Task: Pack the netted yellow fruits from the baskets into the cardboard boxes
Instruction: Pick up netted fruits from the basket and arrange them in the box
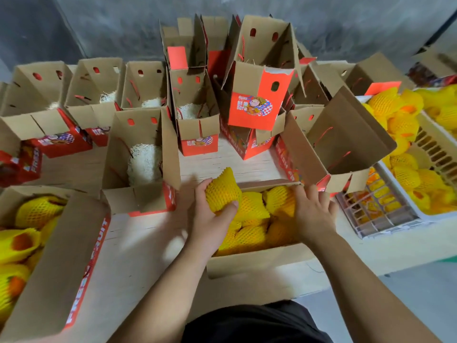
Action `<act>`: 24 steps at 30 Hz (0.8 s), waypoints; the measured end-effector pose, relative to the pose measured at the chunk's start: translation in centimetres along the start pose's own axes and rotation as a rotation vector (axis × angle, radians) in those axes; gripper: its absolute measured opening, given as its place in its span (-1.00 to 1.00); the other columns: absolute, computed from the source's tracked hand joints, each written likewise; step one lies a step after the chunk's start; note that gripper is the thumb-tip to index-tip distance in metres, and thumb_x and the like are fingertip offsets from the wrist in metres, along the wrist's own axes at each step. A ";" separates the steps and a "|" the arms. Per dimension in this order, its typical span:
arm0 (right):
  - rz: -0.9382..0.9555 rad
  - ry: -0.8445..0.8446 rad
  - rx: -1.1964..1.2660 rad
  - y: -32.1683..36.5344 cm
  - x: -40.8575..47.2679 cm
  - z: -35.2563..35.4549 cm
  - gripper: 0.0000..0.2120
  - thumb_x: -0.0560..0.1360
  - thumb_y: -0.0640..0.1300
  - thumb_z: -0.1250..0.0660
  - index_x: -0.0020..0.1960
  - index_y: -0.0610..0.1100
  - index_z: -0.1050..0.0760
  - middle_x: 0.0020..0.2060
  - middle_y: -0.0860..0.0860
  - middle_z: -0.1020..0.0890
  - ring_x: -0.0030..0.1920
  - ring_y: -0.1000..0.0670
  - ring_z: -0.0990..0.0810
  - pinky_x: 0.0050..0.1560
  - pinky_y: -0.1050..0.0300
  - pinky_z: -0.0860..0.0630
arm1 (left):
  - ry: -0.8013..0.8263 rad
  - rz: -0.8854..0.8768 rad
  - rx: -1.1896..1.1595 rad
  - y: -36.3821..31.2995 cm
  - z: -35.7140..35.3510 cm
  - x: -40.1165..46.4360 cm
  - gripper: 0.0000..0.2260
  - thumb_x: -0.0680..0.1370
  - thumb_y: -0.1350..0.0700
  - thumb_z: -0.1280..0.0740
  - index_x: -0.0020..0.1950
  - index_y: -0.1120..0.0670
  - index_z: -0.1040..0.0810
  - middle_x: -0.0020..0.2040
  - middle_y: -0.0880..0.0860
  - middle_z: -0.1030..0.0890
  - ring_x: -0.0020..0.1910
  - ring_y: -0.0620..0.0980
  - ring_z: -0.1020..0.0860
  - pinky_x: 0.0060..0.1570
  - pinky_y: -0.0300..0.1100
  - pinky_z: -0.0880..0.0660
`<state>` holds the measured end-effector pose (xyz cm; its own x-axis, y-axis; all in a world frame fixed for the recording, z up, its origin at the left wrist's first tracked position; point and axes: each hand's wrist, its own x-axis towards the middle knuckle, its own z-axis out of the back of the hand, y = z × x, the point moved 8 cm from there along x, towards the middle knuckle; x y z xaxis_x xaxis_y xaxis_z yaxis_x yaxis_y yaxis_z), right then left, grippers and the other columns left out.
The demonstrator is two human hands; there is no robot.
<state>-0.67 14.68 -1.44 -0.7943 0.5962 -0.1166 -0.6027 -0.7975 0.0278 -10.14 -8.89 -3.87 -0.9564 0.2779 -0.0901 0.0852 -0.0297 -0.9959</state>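
The left hand (210, 219) gripped one yellow foam-netted fruit (222, 191) over the open brown cardboard box (257, 261) nearest the person; the right hand (312, 214) lay flat, fingers relaxed, on its packed fruits. Two white plastic baskets (385, 219) of netted fruits stood at right.

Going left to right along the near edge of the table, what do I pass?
Filled box → left hand gripping a netted fruit → box being packed → right hand → white baskets of fruit.
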 end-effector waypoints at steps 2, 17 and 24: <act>-0.067 0.011 -0.037 -1.5 0.1 0.1 -0.47 0.62 0.05 -0.26 0.53 0.11 -0.18 0.38 -0.08 -0.27 0.37 -0.20 -0.25 0.39 -0.18 -0.25 | 0.077 -0.055 0.040 -0.9 -0.9 -0.5 -0.42 0.51 0.21 -0.50 0.37 -0.22 -0.34 0.09 -0.44 -0.52 0.03 -0.36 -0.56 -0.06 -0.47 -0.48; 0.059 -0.005 0.171 -0.9 -2.8 -1.9 -0.21 0.51 0.05 -0.39 0.61 0.13 -0.04 0.51 -0.06 -0.18 0.47 -0.22 -0.17 0.43 -0.29 -0.21 | 0.257 0.026 0.628 -1.3 -4.5 0.7 -0.34 0.42 -0.18 -0.46 0.41 -0.25 -0.19 0.36 -0.05 -0.49 0.22 0.09 -0.51 0.10 -0.04 -0.47; 0.080 0.022 -0.092 0.1 -0.1 -0.6 -0.30 0.53 -0.18 -0.35 0.57 0.02 -0.09 0.41 -0.11 -0.23 0.38 -0.22 -0.25 0.38 -0.14 -0.28 | 0.289 0.169 0.409 -1.5 -3.5 0.3 -0.51 0.41 -0.16 -0.48 0.20 -0.32 -0.27 -0.09 -0.10 -0.61 -0.32 -0.26 -0.57 -0.48 -0.35 -0.42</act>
<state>-0.65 14.48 -2.00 -0.8371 0.5290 -0.1393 -0.5271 -0.8481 -0.0535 -9.60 -5.40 -2.40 -0.8178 0.4884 -0.3043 0.0604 -0.4530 -0.8895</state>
